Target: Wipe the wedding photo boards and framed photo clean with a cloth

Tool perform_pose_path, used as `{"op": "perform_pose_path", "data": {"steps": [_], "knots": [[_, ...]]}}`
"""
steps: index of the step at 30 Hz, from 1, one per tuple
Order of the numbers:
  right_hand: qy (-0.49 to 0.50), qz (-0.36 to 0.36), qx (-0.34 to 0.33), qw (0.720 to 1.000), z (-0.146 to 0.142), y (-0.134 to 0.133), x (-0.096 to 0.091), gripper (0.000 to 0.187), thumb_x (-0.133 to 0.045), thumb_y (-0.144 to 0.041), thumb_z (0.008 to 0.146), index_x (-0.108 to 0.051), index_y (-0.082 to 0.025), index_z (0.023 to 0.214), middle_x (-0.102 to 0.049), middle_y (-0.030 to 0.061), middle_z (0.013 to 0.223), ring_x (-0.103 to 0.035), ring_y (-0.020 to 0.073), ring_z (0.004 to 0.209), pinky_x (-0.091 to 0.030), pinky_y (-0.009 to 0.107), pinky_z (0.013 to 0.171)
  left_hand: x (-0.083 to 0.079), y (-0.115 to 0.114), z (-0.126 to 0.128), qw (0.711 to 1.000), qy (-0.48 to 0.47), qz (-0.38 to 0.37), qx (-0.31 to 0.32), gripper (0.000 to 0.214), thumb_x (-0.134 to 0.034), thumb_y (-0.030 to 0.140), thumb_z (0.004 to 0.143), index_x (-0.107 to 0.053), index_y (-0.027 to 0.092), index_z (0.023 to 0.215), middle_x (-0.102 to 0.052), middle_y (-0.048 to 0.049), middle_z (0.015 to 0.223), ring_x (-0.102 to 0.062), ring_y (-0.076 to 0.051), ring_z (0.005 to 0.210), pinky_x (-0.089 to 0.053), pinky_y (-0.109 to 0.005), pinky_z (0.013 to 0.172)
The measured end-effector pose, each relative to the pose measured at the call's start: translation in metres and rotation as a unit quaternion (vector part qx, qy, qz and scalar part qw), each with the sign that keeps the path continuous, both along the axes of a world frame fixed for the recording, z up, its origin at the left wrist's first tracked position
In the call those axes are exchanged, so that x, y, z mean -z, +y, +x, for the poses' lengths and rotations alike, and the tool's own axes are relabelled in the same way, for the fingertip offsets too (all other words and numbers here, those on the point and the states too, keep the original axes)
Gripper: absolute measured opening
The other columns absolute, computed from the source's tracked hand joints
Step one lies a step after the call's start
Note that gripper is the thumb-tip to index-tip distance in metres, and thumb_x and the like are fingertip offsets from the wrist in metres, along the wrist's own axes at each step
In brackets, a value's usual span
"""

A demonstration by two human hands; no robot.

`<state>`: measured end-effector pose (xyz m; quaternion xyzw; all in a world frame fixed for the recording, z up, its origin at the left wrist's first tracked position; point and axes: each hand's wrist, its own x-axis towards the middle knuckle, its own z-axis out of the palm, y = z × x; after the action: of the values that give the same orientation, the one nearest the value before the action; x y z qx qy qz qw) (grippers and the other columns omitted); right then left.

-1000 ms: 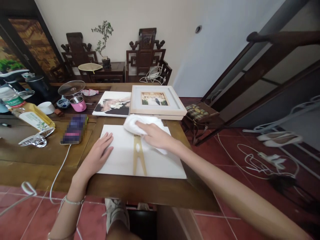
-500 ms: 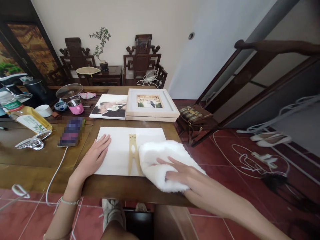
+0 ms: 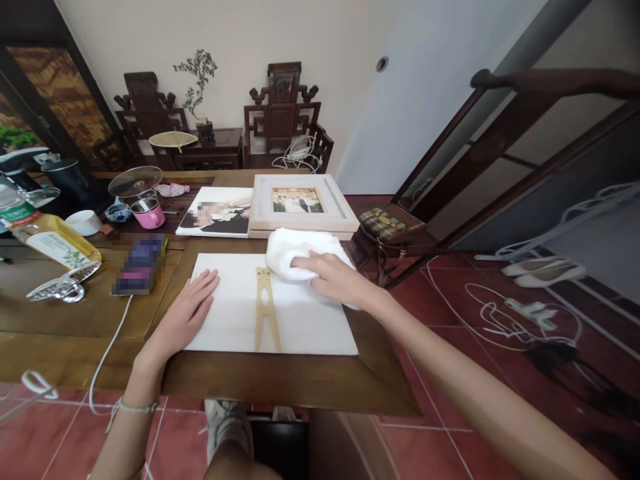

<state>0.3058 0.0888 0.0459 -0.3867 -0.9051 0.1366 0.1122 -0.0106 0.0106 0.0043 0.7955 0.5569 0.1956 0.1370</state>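
A white rectangular panel (image 3: 310,327) lies on the wooden table, with a yellowish A-shaped stand leg (image 3: 263,303) down its middle. My left hand (image 3: 197,307) rests flat on the panel's left edge, fingers stretched out. In my right hand (image 3: 333,273) is a fluffy white cloth (image 3: 285,250), pressed on the panel's far right corner and reaching past its edge. Part of the right hand's fingers is tucked into the cloth's folds. Just beyond the cloth stands a pale wooden picture frame (image 3: 343,200) holding a small photo, stacked on another frame.
Left of the frames lies a photo print (image 3: 215,212). Farther left on the table (image 3: 210,373) are a phone (image 3: 140,263) with a white cable, a silver hair claw (image 3: 65,283), an oil-coloured bottle (image 3: 55,237) and a pink cup (image 3: 148,213). A dark chair (image 3: 520,133) stands at right.
My right hand has pushed the cloth away from me, from the panel's near right side to its far right corner, uncovering the near right corner. My left hand stays in place.
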Motion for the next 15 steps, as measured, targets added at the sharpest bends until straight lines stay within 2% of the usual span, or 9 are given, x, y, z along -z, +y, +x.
{"op": "perform_pose_path", "data": {"steps": [3,5,7,9,12,15], "knots": [[-0.049,-0.037,0.009,0.998,0.005,-0.036,-0.012,0.054,-0.038,-0.001,0.065,-0.063,-0.015,0.110,-0.066,0.0116,0.093,-0.057,0.0319,0.102,-0.046,0.042,0.083,0.001,0.000,0.000,1.000,-0.001,0.000,-0.001,0.049,-0.030,0.040,0.099,-0.040,0.021,0.143,-0.035,-0.0057,0.152,-0.025,-0.021,0.143,-0.018,-0.047,0.118],[-0.063,-0.071,0.000,0.995,0.011,-0.066,-0.022,0.057,-0.038,0.001,0.064,-0.063,-0.017,0.111,-0.065,0.0129,0.112,-0.053,0.0321,0.117,-0.045,0.042,0.089,0.001,0.000,0.000,1.000,-0.002,0.001,-0.001,0.049,-0.030,0.040,0.099,-0.040,0.020,0.143,-0.035,-0.0059,0.152,-0.025,-0.021,0.143,-0.018,-0.046,0.118],[-0.066,-0.113,-0.020,0.991,0.019,-0.094,-0.032,0.058,-0.036,0.003,0.064,-0.064,-0.020,0.109,-0.058,0.0104,0.130,-0.047,0.0294,0.127,-0.042,0.041,0.096,0.001,0.000,0.000,1.000,-0.002,0.005,0.000,0.049,-0.030,0.039,0.099,-0.040,0.020,0.143,-0.035,-0.0059,0.152,-0.025,-0.021,0.143,-0.018,-0.046,0.118],[-0.062,-0.159,-0.050,0.984,0.026,-0.114,-0.040,0.056,-0.035,0.005,0.065,-0.066,-0.022,0.102,-0.056,0.0063,0.134,-0.043,0.0255,0.132,-0.039,0.040,0.102,0.001,0.000,0.001,1.000,-0.002,0.006,0.002,0.049,-0.030,0.039,0.099,-0.040,0.021,0.143,-0.035,-0.0054,0.152,-0.025,-0.021,0.143,-0.018,-0.046,0.118],[-0.048,-0.193,-0.072,0.977,0.035,-0.124,-0.044,0.056,-0.035,0.005,0.065,-0.067,-0.025,0.100,-0.061,0.0025,0.129,-0.040,0.0236,0.135,-0.039,0.039,0.104,0.001,0.000,0.001,1.000,-0.002,0.009,0.003,0.048,-0.030,0.040,0.099,-0.040,0.023,0.143,-0.035,-0.0048,0.152,-0.026,-0.022,0.143,-0.018,-0.047,0.117],[-0.030,-0.180,-0.052,0.982,0.037,-0.107,-0.034,0.057,-0.036,0.004,0.062,-0.067,-0.025,0.100,-0.068,0.0014,0.113,-0.048,0.0249,0.128,-0.042,0.042,0.102,0.001,0.000,0.001,1.000,-0.004,0.010,0.005,0.048,-0.030,0.040,0.099,-0.040,0.023,0.143,-0.035,-0.0049,0.152,-0.026,-0.022,0.143,-0.018,-0.048,0.117]]}}
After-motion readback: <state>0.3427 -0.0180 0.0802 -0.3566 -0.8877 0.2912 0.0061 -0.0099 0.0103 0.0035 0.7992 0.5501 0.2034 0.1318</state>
